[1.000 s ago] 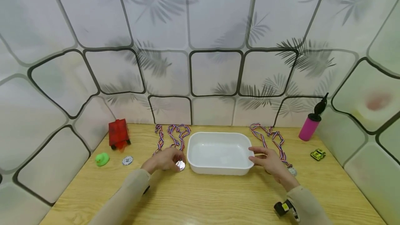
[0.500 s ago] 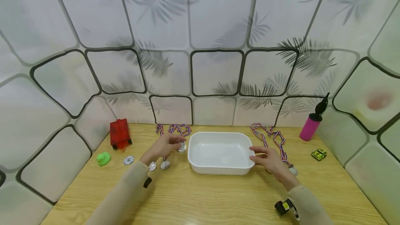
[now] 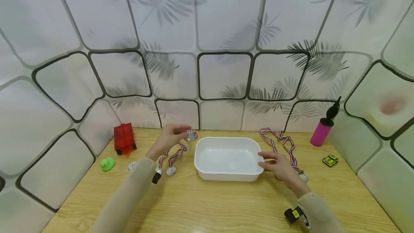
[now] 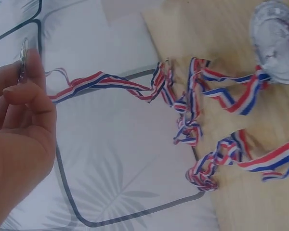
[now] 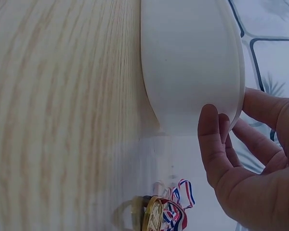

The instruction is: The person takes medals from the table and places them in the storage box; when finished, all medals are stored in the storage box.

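Observation:
My left hand [image 3: 169,137] is raised near the table's back edge and pinches a silver medal [image 3: 189,136] between thumb and fingers. In the left wrist view the medal is edge-on, and its striped ribbon [image 4: 103,82] trails away from the hand. Two more medals, one a silver medal [image 3: 171,170], lie below that wrist with ribbons spread behind them. The right hand [image 3: 279,168] holds the right end of a white tub [image 3: 228,177], digits at its rim and outer wall. Beside this hand lie a silver medal [image 3: 303,177] and a gold medal [image 5: 155,216], with striped ribbons.
On the left are a red toy vehicle [image 3: 124,137], a green rubber duck [image 3: 107,164] and a poker chip [image 3: 130,165] partly behind the sleeve. A pink-and-black hand pump [image 3: 321,132] and a yellow toy car [image 3: 330,160] stand right. A patterned wall [image 3: 223,114] borders the table.
My left hand has lifted the silver medal and carried it back toward the wall. Two other medals that the arm covered have come into view. The right hand and tub have stayed put.

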The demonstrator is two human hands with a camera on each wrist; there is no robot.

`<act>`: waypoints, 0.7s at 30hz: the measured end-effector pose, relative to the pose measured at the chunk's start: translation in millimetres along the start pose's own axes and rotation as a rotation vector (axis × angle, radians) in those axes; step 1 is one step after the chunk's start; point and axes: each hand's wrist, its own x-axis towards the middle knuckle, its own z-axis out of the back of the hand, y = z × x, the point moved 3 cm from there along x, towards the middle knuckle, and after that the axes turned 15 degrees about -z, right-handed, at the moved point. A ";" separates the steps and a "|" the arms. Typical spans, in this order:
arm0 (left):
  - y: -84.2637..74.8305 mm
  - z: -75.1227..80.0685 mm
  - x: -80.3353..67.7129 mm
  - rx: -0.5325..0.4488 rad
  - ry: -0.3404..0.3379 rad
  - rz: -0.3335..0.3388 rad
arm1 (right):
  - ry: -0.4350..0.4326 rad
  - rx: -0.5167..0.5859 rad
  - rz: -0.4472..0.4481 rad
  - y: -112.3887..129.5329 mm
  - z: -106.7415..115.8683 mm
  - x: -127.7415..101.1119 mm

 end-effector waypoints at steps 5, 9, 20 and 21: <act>-11.4 8.2 10.4 -0.029 -0.034 -0.038 | 0.005 -0.004 0.004 0.5 -0.1 -0.8; -24.6 16.0 21.2 -0.013 -0.072 -0.061 | 0.004 -0.005 0.005 0.5 -0.1 -1.4; -63.5 30.1 42.6 0.009 -0.173 -0.151 | -0.013 -0.016 -0.002 -0.4 -0.4 -0.1; -67.8 30.5 43.5 0.001 -0.182 -0.165 | -0.013 -0.015 0.000 -0.3 -0.3 0.1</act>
